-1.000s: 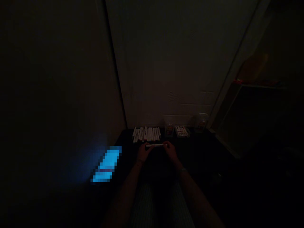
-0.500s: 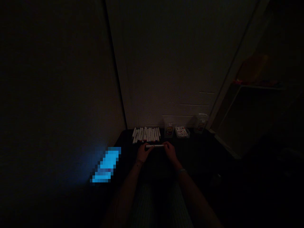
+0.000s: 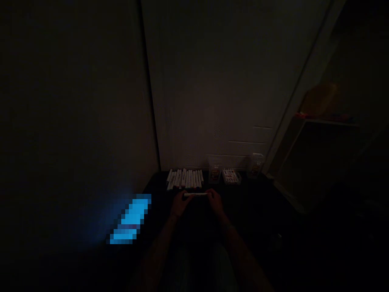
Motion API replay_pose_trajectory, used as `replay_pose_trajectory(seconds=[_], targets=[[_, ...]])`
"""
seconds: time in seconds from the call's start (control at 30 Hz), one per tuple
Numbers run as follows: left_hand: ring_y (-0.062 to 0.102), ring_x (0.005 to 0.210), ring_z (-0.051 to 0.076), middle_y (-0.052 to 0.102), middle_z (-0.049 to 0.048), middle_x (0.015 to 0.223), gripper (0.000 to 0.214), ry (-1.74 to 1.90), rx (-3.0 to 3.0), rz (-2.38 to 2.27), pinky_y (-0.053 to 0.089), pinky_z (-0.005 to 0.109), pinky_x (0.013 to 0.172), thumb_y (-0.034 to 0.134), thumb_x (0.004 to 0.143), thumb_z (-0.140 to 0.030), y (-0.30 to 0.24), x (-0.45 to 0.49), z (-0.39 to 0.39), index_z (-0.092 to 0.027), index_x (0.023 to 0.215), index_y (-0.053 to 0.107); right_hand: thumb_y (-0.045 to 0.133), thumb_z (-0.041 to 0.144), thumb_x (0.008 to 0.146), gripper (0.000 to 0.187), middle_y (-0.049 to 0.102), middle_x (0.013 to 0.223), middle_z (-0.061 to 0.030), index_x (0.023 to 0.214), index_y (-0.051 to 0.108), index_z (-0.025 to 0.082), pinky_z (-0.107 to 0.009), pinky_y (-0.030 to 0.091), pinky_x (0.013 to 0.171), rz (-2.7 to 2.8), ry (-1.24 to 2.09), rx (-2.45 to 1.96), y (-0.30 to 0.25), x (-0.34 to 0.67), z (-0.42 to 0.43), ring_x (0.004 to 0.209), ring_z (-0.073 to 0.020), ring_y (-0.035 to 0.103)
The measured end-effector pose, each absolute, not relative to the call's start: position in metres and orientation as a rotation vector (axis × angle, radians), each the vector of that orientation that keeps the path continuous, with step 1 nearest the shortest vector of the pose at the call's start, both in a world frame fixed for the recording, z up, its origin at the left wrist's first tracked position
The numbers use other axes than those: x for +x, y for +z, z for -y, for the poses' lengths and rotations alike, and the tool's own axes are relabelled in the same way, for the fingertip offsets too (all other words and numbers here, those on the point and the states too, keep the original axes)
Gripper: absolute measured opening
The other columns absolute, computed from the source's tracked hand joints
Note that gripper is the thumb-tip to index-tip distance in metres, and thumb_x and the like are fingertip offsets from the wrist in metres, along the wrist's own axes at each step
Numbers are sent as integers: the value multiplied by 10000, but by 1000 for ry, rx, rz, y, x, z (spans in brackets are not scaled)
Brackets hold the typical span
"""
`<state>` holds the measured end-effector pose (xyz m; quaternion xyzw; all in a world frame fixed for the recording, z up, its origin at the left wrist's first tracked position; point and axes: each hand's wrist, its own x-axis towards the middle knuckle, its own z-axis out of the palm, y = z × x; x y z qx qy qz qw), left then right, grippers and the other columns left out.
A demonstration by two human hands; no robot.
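Head view, very dim: both of the person's hands were out in front over the dark bench, and between them lay one white marker, held level and crosswise just above the surface. The left hand had its fingers closed on the marker's left end, and the right hand had its fingers closed on the right end, so the middle of the barrel showed bare. In the gloom I could not tell which end carried the cap. Judging by its look, the marker would be light and stiff, a smooth plastic tube that could slip in a loose pinch and would roll if laid down carelessly. A hold near each end, as here, seemed sound, though a capped end might pull free under a tug, so the barrel proper was the surer place to grip. Just beyond the hands, a row of similar markers lay side by side near the wall. To the right of the row stood small clear boxes, their contents too dark to make out. Well apart to the left, a blue glowing screen shone, blurred into blocks.
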<state>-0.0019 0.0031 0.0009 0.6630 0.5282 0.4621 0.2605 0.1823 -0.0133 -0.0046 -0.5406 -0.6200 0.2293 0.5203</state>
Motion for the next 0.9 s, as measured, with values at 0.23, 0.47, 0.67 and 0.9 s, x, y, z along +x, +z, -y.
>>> replay_pose_trajectory(seconds=[0.23, 0.47, 0.67, 0.9], targets=[[536, 681, 150, 597, -3, 686, 370, 1251, 1731, -1466, 407, 239, 626, 536, 622, -521, 6, -1, 0, -173, 740, 579, 380, 319, 756, 249, 600, 777, 8, 819, 586, 194, -219, 399, 674, 1483, 562, -1290, -2, 180, 15, 744, -135, 533], [517, 639, 134, 574, -17, 642, 368, 1243, 1714, -1464, 391, 218, 581, 532, 624, -527, 4, -3, 0, -170, 705, 571, 373, 315, 777, 244, 605, 784, -2, 816, 585, 200, -231, 404, 679, 1481, 593, -1294, -6, 179, 15, 751, -147, 542], [523, 668, 138, 577, -12, 677, 369, 1224, 1726, -1427, 397, 226, 618, 524, 636, -517, 0, -4, -1, -168, 745, 573, 350, 283, 790, 246, 599, 778, -7, 814, 579, 198, -233, 399, 676, 1449, 598, -1303, -7, 178, 16, 739, -144, 536], [507, 658, 125, 571, -15, 673, 409, 1169, 1667, -1434, 387, 214, 615, 536, 618, -527, 5, -2, 5, -143, 752, 587, 383, 329, 794, 254, 595, 830, -10, 921, 554, 192, -232, 401, 684, 1329, 656, -1241, -3, 177, 26, 766, -144, 537]])
